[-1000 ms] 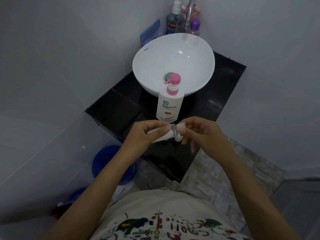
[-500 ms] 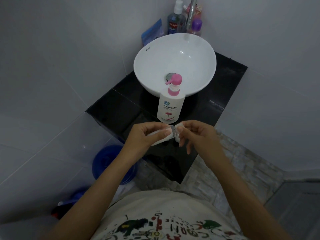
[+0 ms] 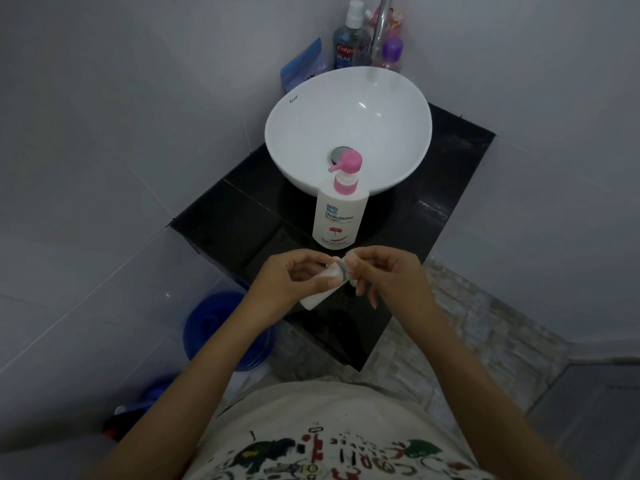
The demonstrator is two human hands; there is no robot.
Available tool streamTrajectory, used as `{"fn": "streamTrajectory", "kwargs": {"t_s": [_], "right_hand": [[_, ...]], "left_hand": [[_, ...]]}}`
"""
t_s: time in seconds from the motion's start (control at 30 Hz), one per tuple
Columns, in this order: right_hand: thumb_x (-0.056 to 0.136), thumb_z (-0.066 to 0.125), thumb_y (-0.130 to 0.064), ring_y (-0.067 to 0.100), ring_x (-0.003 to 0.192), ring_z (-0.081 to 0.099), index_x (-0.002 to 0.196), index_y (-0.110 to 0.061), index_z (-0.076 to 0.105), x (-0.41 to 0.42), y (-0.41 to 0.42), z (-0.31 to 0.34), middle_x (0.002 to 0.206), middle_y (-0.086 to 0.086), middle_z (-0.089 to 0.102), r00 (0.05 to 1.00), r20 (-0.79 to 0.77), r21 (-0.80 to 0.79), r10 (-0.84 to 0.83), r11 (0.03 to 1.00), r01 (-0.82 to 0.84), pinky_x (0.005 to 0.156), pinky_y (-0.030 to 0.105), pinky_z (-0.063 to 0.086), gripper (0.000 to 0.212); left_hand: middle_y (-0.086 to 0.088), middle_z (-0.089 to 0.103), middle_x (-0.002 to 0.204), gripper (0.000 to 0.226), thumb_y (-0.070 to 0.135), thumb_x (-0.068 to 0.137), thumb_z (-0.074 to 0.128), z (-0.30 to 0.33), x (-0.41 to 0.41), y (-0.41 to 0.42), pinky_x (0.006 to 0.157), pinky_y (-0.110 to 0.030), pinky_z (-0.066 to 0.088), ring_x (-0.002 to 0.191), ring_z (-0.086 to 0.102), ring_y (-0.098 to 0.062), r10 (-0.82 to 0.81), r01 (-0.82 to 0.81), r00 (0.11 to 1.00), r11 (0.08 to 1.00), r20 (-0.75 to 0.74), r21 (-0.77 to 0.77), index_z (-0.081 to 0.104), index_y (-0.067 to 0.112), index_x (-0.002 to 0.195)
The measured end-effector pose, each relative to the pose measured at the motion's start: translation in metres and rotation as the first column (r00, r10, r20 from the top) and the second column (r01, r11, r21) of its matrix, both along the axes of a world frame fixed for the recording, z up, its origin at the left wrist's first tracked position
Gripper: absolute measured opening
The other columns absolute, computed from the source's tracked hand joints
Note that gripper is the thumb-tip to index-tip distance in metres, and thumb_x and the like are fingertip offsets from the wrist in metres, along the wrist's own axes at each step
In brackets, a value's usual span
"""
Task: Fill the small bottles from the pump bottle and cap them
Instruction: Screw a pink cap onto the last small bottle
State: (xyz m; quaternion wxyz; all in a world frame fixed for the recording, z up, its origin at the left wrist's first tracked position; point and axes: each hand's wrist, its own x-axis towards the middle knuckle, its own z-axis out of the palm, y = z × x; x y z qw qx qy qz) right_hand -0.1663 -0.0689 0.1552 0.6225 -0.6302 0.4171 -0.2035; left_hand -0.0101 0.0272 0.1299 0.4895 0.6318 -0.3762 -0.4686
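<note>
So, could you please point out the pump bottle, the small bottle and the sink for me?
pump bottle (image 3: 339, 216): head view, on its white labelled body.
small bottle (image 3: 317, 299): head view, on its lower white body.
sink (image 3: 398, 140): head view, on its bare inner wall.

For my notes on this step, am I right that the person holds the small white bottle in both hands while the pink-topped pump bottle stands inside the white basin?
Not quite. In the head view the pump bottle stands on the black counter in front of the white basin, not inside it. The rest holds: the left hand grips the small white bottle and the right hand pinches its top end.
</note>
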Motion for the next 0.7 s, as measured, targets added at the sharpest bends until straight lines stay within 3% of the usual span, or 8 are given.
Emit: {"fn": "streamTrajectory", "kwargs": {"t_s": [0.1, 0.2, 0.33, 0.7], "right_hand": [[0.084, 0.069, -0.016, 0.009, 0.049, 0.058, 0.095, -0.015, 0.069, 0.0, 0.0, -0.006, 0.069, 0.004, 0.068, 0.995, -0.092, -0.065, 0.029, 0.997, -0.035, 0.038, 0.018, 0.041, 0.012], [0.082, 0.07, -0.018, 0.012, 0.055, 0.061, 0.1, -0.017, 0.066, -0.004, -0.004, -0.011, 0.075, 0.006, 0.069, 0.988, -0.152, -0.121, 0.017, 0.992, -0.036, 0.042, 0.014, 0.043, 0.018], [0.083, 0.07, -0.021, 0.014, 0.058, 0.063, 0.099, -0.015, 0.068, -0.01, -0.009, -0.015, 0.08, 0.008, 0.07, 0.976, -0.216, -0.153, -0.011, 0.988, -0.023, 0.045, 0.009, 0.042, 0.018], [0.083, 0.07, -0.02, 0.011, 0.06, 0.062, 0.098, -0.011, 0.069, -0.012, -0.019, -0.015, 0.081, 0.011, 0.07, 0.971, -0.233, -0.185, -0.049, 0.983, 0.005, 0.047, 0.007, 0.042, 0.018]], "left_hand": [[0.005, 0.072, 0.096, 0.042, 0.037, 0.063, 0.079, -0.009, 0.009, 0.001, 0.076, -0.02, 0.056, 0.087, 0.068, -0.009, -0.067, 0.058, 0.991, 0.995, 0.114, 0.076, 0.067, 0.033, 0.103], [0.006, 0.071, 0.098, 0.034, 0.023, 0.07, 0.08, -0.025, 0.02, 0.002, 0.08, -0.021, 0.054, 0.09, 0.067, -0.008, -0.007, -0.021, 0.978, 0.991, 0.207, 0.132, 0.068, 0.027, 0.102], [0.01, 0.067, 0.099, 0.035, 0.02, 0.072, 0.078, -0.05, 0.031, -0.006, 0.081, -0.02, 0.048, 0.093, 0.062, -0.003, 0.029, -0.095, 0.931, 0.982, 0.363, 0.166, 0.065, 0.024, 0.104], [0.005, 0.066, 0.096, 0.031, 0.009, 0.072, 0.077, -0.097, 0.033, -0.038, 0.09, -0.029, 0.051, 0.093, 0.062, -0.007, 0.041, -0.129, 0.927, 0.968, 0.373, 0.213, 0.061, 0.022, 0.095]]}}
